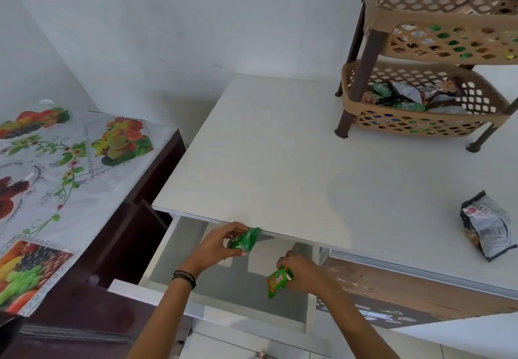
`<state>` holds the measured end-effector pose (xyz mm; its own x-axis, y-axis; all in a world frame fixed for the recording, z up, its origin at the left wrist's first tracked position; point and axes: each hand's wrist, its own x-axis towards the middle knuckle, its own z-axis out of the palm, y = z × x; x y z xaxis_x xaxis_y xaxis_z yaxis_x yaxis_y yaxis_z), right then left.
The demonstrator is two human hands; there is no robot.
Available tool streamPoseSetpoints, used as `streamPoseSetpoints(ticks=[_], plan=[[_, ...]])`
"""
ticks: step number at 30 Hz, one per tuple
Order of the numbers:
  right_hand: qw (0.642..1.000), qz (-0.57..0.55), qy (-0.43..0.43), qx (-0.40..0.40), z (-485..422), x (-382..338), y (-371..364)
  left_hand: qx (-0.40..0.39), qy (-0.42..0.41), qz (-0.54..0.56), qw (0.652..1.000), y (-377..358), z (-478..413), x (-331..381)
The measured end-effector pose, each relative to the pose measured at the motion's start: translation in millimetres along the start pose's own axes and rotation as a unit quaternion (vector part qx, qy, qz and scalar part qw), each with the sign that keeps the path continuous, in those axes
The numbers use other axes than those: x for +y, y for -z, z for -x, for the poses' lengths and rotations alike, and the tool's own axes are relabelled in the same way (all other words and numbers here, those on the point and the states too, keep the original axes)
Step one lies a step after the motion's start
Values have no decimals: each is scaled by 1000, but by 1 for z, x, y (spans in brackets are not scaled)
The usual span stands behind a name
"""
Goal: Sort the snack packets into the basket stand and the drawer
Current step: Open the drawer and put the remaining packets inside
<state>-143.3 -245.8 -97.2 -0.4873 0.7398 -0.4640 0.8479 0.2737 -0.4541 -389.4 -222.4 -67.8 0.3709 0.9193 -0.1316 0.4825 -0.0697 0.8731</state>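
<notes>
Snack packet in green and orange [279, 280], nearest of all, gripped in the curled fingers of the right hand [301, 273] and hanging down over the right part of the pulled-out drawer [238, 288]. White walls and pale grey bottom on that drawer, open toward the near side. Slightly farther and to the left, the left hand [215, 246], dark bands [184, 276] round its wrist, thumb and fingers pinching a green snack packet [244, 239] above the drawer's far part, just under the near edge of the tabletop [280, 162].

To the left of the drawer, a dark brown cabinet [134, 218] topped with a fruit-and-flower printed cloth [70, 168].

Farther on, the white tabletop itself, wide and flat. On its right side, well apart from both hands, a crumpled grey-and-black packet [486, 227] lying flat with its printed back upward.

At the far right of the tabletop, the basket stand [367, 58]: two tan lattice baskets on dark brown legs, one above the other. In the lower basket [420, 127], a heap of packets, green, white and brown among them. In the upper basket [448, 47], more packets seen only through the lattice, colours green and brown, kinds impossible to tell.

Beyond everything, a plain white wall [168, 22].
</notes>
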Motion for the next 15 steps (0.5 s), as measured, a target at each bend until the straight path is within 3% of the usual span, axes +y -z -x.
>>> streamPoseSetpoints(ticks=[3, 6, 10, 15], plan=[[997, 18, -46, -53, -18, -1, -17, -24, 10, -4, 1000, 3, -4, -8], [991, 15, -94, -98, -32, 0, -34, -98, 33, -68, 992, 5, -7, -20], [984, -2, -125, -130, -42, 4, -54, -197, 56, -168, 964, -12, -18, -39], [981, 15, -143, -133, -42, 4, -70, -249, 85, -323, 909, -46, -37, -50]])
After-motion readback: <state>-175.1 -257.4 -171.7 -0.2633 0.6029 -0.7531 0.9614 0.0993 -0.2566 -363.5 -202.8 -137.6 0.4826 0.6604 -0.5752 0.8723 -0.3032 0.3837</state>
